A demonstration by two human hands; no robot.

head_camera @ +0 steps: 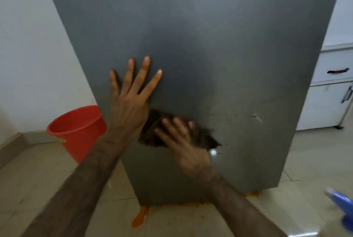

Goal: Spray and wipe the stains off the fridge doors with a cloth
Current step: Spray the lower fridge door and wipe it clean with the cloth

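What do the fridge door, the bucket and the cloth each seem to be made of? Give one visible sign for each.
Fridge door: probably coated metal, matt grey with a soft sheen. Bucket: plastic, going by its even red colour and smooth moulded rim. Cloth: soft dark fabric, crumpled with ragged edges under the right hand; blur hides the weave.

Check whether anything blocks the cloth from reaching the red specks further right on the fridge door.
Nothing visible does. The right hand presses the cloth flat on the fridge door; the red specks lie up and right across bare door. The left hand is on the other side.
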